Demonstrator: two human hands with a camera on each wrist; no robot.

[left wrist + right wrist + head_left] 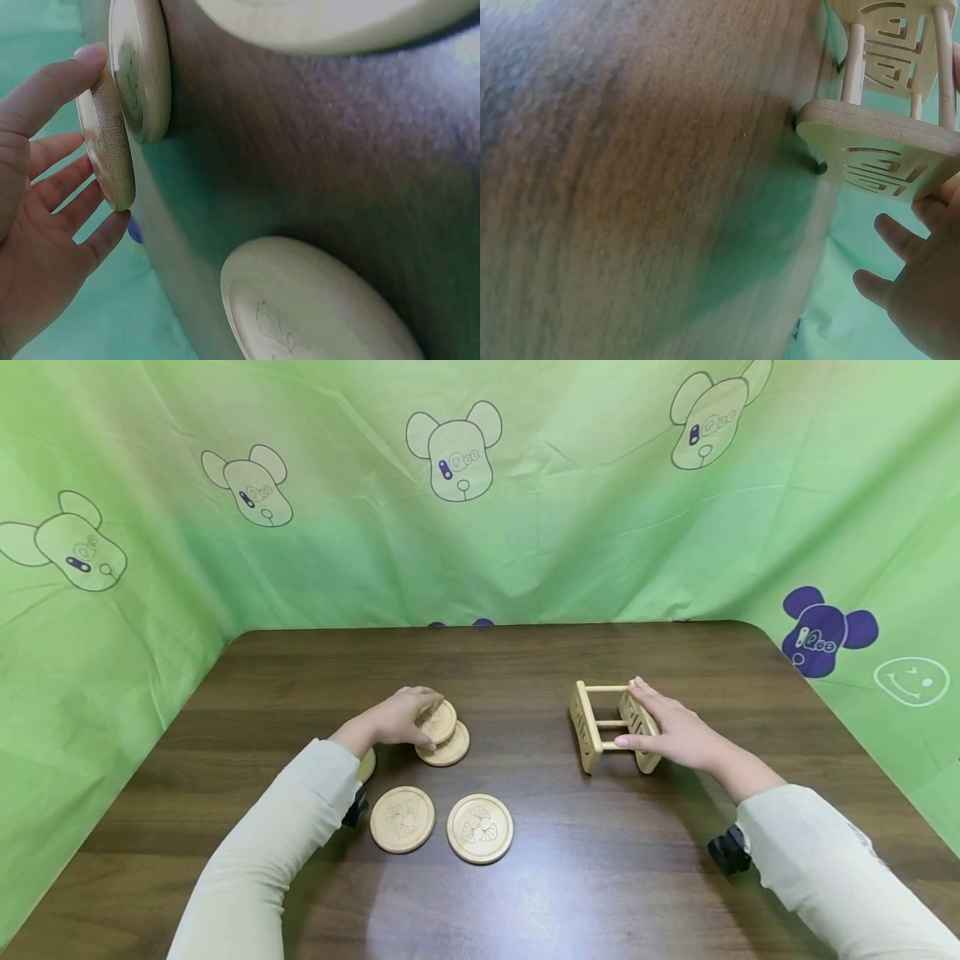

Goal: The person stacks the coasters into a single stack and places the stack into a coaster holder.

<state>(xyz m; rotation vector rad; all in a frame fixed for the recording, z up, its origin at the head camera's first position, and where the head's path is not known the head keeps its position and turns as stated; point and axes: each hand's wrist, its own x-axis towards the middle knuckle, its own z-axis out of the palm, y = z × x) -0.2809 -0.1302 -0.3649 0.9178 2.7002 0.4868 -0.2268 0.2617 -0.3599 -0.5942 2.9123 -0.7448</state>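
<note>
My left hand pinches a round wooden coaster by its edge, thumb on the near side and fingers on the far side. That coaster is tilted and overlaps a second coaster lying on the table. Over on the right, my right hand grips the right side panel of a small wooden coaster rack, with the thumb at its near edge and fingers at the far top. The rack has cut-out side panels joined by thin rods. Some right-hand fingers stretch out past the panel.
Two coasters with carved leaf patterns lie nearer me, one left and one right. Another coaster shows partly behind the left sleeve. The dark wooden table meets a green printed cloth at the back and sides.
</note>
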